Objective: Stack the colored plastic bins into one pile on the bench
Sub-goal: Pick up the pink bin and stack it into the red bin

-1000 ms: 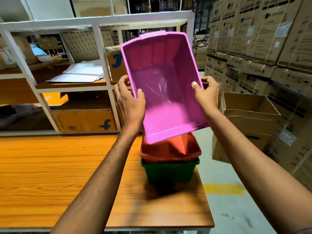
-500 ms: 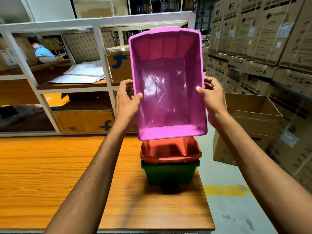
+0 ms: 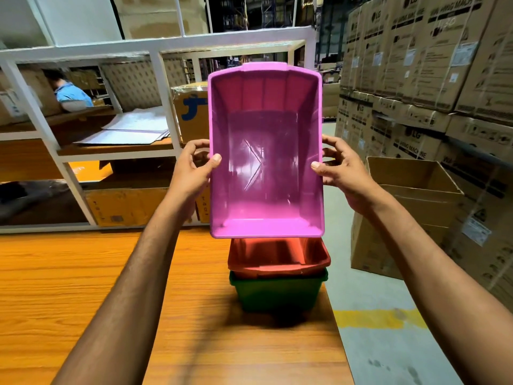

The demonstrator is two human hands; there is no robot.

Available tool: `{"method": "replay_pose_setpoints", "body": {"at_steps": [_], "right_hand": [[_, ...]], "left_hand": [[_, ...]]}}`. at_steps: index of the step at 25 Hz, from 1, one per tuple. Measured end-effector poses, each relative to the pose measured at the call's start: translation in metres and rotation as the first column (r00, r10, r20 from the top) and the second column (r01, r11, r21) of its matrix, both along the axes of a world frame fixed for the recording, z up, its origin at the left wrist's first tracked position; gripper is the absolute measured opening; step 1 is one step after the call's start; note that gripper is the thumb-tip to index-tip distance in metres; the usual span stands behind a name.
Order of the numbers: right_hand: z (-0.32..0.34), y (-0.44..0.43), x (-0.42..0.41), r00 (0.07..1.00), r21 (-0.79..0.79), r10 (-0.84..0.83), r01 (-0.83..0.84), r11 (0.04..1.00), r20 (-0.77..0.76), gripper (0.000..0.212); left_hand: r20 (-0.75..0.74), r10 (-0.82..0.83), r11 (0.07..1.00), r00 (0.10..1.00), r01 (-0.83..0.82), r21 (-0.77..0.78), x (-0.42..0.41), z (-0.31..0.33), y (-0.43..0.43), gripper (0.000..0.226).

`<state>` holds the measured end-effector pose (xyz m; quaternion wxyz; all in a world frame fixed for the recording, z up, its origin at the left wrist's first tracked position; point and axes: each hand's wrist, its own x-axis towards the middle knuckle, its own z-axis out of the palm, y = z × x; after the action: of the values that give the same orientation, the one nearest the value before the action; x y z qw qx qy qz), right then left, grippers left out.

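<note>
- The pink bin [image 3: 266, 173] is up in the air between the two hands, its open mouth tipped toward the camera and its near rim just above the pile, not touching it
- The left hand [image 3: 191, 168] grips the bin's left long rim, with the thumb hooked over the lip on the inside and the curled fingers wrapped round the outer wall
- The right hand [image 3: 344, 168] grips the opposite rim the same way, thumb tip inside and fingers curled outside; both holds sit about midway along the sides
- Below the fingers, the red bin [image 3: 277, 257] sits nested in the green bin [image 3: 277, 293] on the bench [image 3: 83, 287], close to the bench's right edge
- From its thin walls and the easy pinch that carries it, the bin is probably light and a little flexible
- The glossy plastic looks slippery, so a hold hooked over the rim lip seems safer than a squeeze on the smooth walls
- Pressing the long sides hard could bow them inward; matched holds on both rims should help it stay level
- The next move, as I read it, is to turn the bin mouth-up and lower it straight down from the fingers into the red bin; a skewed entry could jam it or nudge the pile toward the edge on the right-hand side
- An open cardboard box [image 3: 410, 190] stands on the floor out past the right fingers
</note>
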<state>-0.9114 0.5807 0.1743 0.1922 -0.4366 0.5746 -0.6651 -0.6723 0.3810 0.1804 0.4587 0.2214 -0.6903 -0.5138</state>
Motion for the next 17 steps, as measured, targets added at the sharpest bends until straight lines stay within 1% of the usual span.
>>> {"method": "replay_pose_setpoints", "body": {"at_steps": [2, 4, 6, 9, 12, 14, 17], "right_hand": [[0.006, -0.006, -0.007, 0.994, 0.054, 0.007, -0.013, 0.998, 0.107, 0.050], [0.010, -0.013, -0.014, 0.984, 0.152, -0.001, -0.027, 0.988, 0.180, 0.043], [0.011, -0.021, -0.022, 0.964, 0.250, 0.001, -0.069, 0.966, 0.265, 0.036], [0.010, -0.029, -0.031, 0.924, 0.391, -0.006, -0.157, 0.907, 0.382, 0.023], [0.005, -0.035, -0.035, 0.923, 0.506, -0.043, -0.171, 0.845, 0.383, 0.019], [0.002, -0.040, -0.038, 0.923, 0.529, -0.073, -0.150, 0.835, 0.377, 0.020], [-0.005, -0.046, -0.041, 0.914, 0.554, -0.111, -0.136, 0.821, 0.389, 0.020]], "left_hand": [[0.080, -0.027, 0.991, 0.996, 0.016, 0.133, -0.001, 0.009, -0.006, 0.033], [0.175, -0.064, 0.972, 0.983, 0.022, 0.234, -0.003, 0.013, -0.017, 0.039], [0.243, -0.140, 0.935, 0.960, 0.047, 0.350, -0.005, 0.011, -0.027, 0.042], [0.247, -0.229, 0.847, 0.941, 0.068, 0.527, -0.008, -0.004, -0.036, 0.044], [0.195, -0.247, 0.763, 0.949, 0.066, 0.643, -0.013, -0.016, -0.039, 0.037], [0.207, -0.262, 0.744, 0.943, 0.061, 0.666, -0.017, -0.019, -0.040, 0.030], [0.212, -0.260, 0.712, 0.942, 0.039, 0.701, -0.022, -0.024, -0.040, 0.035]]}}
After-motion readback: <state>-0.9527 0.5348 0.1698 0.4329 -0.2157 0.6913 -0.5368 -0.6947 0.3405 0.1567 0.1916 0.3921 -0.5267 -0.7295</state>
